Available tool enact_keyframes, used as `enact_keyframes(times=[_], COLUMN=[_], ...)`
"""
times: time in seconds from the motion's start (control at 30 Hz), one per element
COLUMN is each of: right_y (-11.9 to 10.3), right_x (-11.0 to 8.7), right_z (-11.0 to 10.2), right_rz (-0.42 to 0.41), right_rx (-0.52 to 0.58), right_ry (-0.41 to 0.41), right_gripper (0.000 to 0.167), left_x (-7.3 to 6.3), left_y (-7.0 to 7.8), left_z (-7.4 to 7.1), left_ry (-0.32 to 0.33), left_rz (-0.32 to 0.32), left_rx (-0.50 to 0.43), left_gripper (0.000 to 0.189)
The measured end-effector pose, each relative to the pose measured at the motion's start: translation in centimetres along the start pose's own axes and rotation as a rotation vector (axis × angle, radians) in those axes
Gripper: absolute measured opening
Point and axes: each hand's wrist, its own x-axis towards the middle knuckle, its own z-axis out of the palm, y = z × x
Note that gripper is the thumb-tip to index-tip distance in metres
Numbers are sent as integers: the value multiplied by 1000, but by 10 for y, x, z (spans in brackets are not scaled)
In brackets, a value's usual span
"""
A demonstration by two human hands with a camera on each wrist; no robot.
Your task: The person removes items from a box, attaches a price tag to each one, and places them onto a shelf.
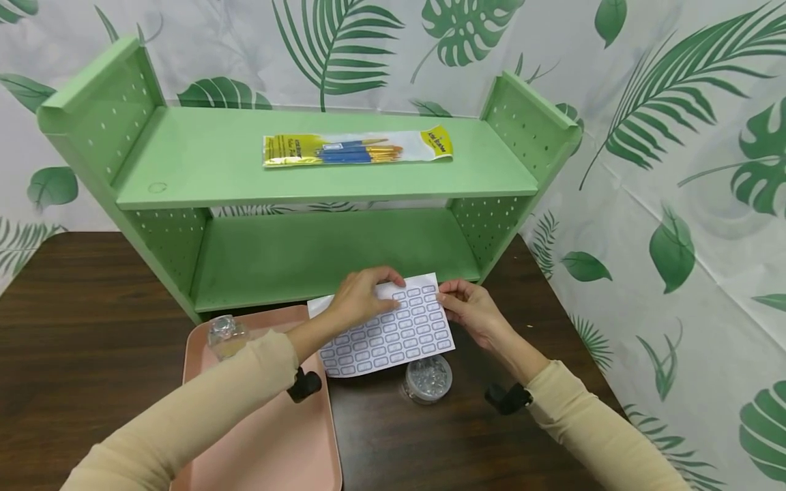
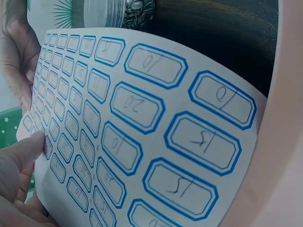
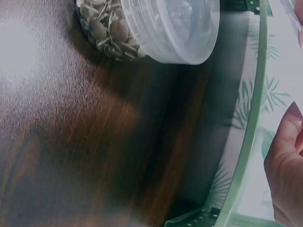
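A white sheet of sticker labels [image 1: 393, 334] is held up at a tilt above the table. Blue borders frame its labels, and handwritten numbers such as 10, 15 and 20 show on them in the left wrist view. My left hand [image 1: 361, 296] pinches the sheet's upper edge, thumb [image 2: 28, 146] on the printed face. At the upper right edge, my right hand [image 1: 475, 310] pinches the sheet between thumb and fingertips. Only part of the right hand [image 3: 286, 165] enters the right wrist view, its fingertips partly cut off. Below the sheet stands a clear jar of thumbtacks [image 1: 428, 378].
A pink tray [image 1: 288, 436] lies at the left with a small glass jar [image 1: 226, 334] on it, partly behind the left sleeve. Behind the hands rises a green two-tier shelf [image 1: 344, 252]. A pack of paintbrushes [image 1: 359, 149] lies on its upper tier.
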Motion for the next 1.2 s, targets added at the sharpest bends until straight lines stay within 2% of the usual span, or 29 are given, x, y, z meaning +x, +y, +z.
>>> enact_keyframes(times=[0.43,0.7,1.0,1.2], right_y=[3,3,2,3], right_x=[1,0,-2,0], right_z=[2,-1,2,0], right_rz=[35,46,55,53], right_rx=[76,130,148,155], right_ry=[-55,-70,-75,-65], right_gripper=[8,11,12,10], left_x=[-2,-1,-2,-3], left_y=[0,4,3,3], left_z=[-1,-1,0,0], left_ry=[-24,-31,-26,-8], left_rz=[-67,-52,-53,-7], left_rx=[-22,-16,-4,24], left_gripper=[31,34,23,25])
